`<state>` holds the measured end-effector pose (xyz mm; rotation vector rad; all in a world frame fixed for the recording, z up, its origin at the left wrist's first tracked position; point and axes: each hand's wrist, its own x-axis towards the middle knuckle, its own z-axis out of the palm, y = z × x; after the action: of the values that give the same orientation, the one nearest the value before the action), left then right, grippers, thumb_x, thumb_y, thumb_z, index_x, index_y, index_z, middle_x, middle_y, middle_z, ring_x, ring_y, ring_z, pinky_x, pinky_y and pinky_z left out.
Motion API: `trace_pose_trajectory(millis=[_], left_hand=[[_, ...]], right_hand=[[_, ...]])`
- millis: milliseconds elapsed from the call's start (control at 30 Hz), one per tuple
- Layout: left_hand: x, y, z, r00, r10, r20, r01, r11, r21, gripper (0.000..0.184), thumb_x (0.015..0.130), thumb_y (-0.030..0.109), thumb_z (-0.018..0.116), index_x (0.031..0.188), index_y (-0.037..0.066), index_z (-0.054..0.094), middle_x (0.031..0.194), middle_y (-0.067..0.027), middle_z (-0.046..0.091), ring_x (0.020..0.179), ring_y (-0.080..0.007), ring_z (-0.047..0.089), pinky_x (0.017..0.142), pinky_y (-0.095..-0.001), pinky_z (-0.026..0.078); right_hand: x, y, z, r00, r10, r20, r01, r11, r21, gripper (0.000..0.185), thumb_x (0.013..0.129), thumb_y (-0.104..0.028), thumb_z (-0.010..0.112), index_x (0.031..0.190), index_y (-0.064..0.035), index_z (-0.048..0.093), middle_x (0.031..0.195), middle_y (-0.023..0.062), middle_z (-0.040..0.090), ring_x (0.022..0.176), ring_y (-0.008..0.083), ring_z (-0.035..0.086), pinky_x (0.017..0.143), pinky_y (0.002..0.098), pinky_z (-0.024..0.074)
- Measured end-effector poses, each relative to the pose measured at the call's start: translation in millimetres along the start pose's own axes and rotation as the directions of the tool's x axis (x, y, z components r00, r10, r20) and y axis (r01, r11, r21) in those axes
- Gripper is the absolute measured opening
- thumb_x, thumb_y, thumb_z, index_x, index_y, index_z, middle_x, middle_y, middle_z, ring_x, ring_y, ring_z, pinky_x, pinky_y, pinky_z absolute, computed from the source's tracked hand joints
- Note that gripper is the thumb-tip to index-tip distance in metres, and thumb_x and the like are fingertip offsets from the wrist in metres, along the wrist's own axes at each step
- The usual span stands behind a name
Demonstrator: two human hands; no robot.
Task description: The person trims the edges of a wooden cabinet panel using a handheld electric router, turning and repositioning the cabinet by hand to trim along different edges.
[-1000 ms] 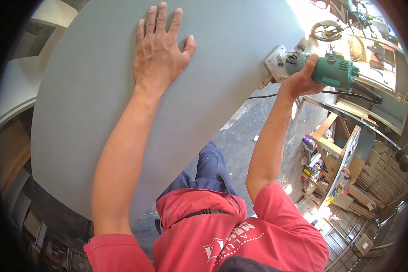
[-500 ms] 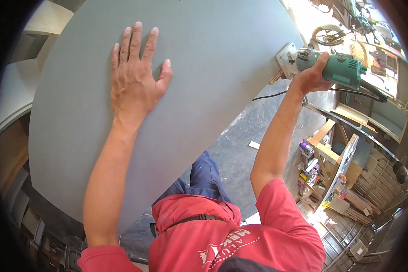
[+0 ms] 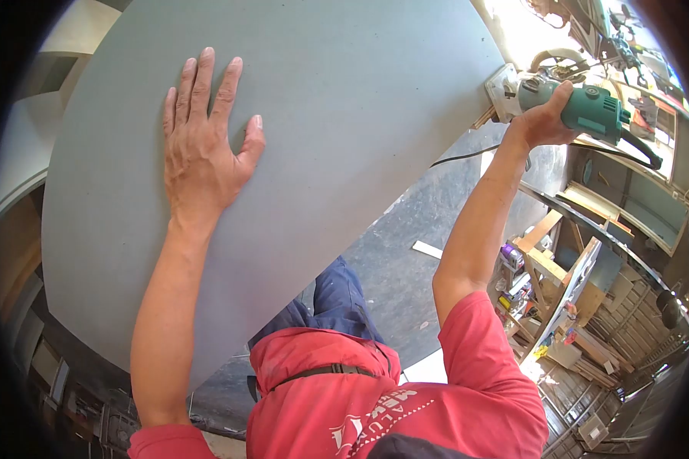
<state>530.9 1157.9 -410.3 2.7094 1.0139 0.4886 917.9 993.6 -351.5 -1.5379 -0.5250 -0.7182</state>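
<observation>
A large grey panel [image 3: 321,138] with a straight near edge fills the left and middle of the view. Flat on its surface lies my left hand [image 3: 207,153], fingers spread and holding nothing. My right hand [image 3: 542,124] is wrapped round the green body of a trim router [image 3: 593,113], which lies sideways at the panel's right-hand edge. The router's pale square base [image 3: 502,92] is at that edge, near the far corner; whether the bit touches the panel is hidden. A black cord [image 3: 641,147] runs from the router's back end.
A white strip [image 3: 427,249] lies on the dark floor [image 3: 394,283] below the panel. To the right stand a wooden rack [image 3: 545,256] with cans and tools, and leaning boards. A bicycle wheel [image 3: 563,65] shows at the upper right.
The router in my right hand has shifted to the right and slightly down in view. My left hand appears further left and a little lower, still flat on the panel.
</observation>
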Motion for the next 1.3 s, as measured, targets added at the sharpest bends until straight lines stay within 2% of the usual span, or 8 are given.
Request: trace_pose_trajectory(millis=[633,867,967,1067,1133,1200,1267,1300], left_hand=[[-22,-25,-14,1.000,-0.012,0.000,0.012,1.000,0.006,0.065,0.094,0.027,0.057,0.157,0.019,0.044,0.166,-0.0074,0.036,0.152,-0.0312,0.033,0.124,-0.0504,0.026],[-41,-41,-4,1.000,-0.011,0.006,0.011,1.000,-0.006,0.061,0.097,0.025,0.055,0.157,0.017,0.044,0.166,-0.0098,0.035,0.153,-0.0336,0.031,0.124,-0.0508,0.026],[-25,-16,-17,1.000,-0.002,0.024,0.001,1.000,0.029,0.061,0.098,0.024,0.054,0.157,0.015,0.043,0.166,-0.0110,0.035,0.153,-0.0348,0.030,0.125,-0.0509,0.025],[-23,-13,-14,1.000,0.008,0.027,-0.009,0.999,0.045,0.062,0.098,0.022,0.053,0.158,0.014,0.041,0.167,-0.0128,0.032,0.153,-0.0356,0.029,0.125,-0.0506,0.024],[-22,-17,-8,0.999,0.043,0.018,-0.044,0.997,0.069,0.063,0.097,0.024,0.054,0.158,0.014,0.041,0.167,-0.0134,0.032,0.154,-0.0346,0.029,0.125,-0.0506,0.024],[-23,-15,-9,0.997,0.072,0.008,-0.072,0.992,0.105,0.064,0.096,0.025,0.054,0.158,0.015,0.041,0.166,-0.0140,0.032,0.154,-0.0336,0.028,0.125,-0.0506,0.024],[-25,-10,-14,0.998,0.017,0.054,-0.023,0.994,0.110,0.063,0.098,0.023,0.053,0.159,0.014,0.039,0.167,-0.0150,0.030,0.155,-0.0339,0.027,0.126,-0.0509,0.023],[-26,-12,-12,0.997,0.058,0.044,-0.064,0.990,0.127,0.063,0.098,0.023,0.053,0.159,0.014,0.039,0.167,-0.0150,0.030,0.155,-0.0339,0.027,0.126,-0.0509,0.023]], right_hand=[[7,5,13,0.996,-0.083,0.014,0.084,0.996,-0.040,0.049,0.081,-0.023,0.079,0.115,0.0069,0.060,0.108,0.0160,0.069,0.093,0.0255,0.069,0.080,0.0376,0.0600],[-4,23,-28,0.981,0.154,-0.115,-0.160,0.986,-0.049,0.047,0.083,-0.022,0.079,0.117,0.0056,0.062,0.110,0.0139,0.069,0.096,0.0273,0.067,0.085,0.0413,0.0570],[7,20,-82,0.734,0.638,-0.231,-0.569,0.765,0.303,0.045,0.089,-0.032,0.075,0.119,-0.0011,0.063,0.119,0.0106,0.065,0.096,0.0247,0.066,0.086,0.0419,0.0576],[-30,90,-182,0.411,0.911,-0.013,-0.748,0.345,0.567,0.040,0.092,-0.037,0.070,0.115,-0.0042,0.062,0.114,0.0119,0.067,0.095,0.0280,0.069,0.088,0.0442,0.0587],[-75,123,-262,0.264,0.926,0.270,-0.857,0.097,0.506,0.038,0.091,-0.038,0.070,0.110,-0.0057,0.062,0.103,0.0133,0.070,0.090,0.0303,0.071,0.084,0.0457,0.0593],[-119,124,-324,-0.060,0.928,0.368,-0.879,-0.224,0.420,0.041,0.087,-0.039,0.074,0.109,-0.0063,0.063,0.094,0.0135,0.070,0.084,0.0306,0.071,0.079,0.0461,0.0599],[-146,96,-368,-0.284,0.929,0.237,-0.927,-0.329,0.177,0.044,0.083,-0.040,0.078,0.109,-0.0070,0.066,0.092,0.0120,0.070,0.083,0.0303,0.071,0.075,0.0468,0.0603],[-156,76,-387,-0.286,0.939,0.193,-0.958,-0.287,-0.019,0.045,0.081,-0.040,0.078,0.109,-0.0062,0.067,0.092,0.0115,0.071,0.082,0.0292,0.071,0.076,0.0453,0.0600]])
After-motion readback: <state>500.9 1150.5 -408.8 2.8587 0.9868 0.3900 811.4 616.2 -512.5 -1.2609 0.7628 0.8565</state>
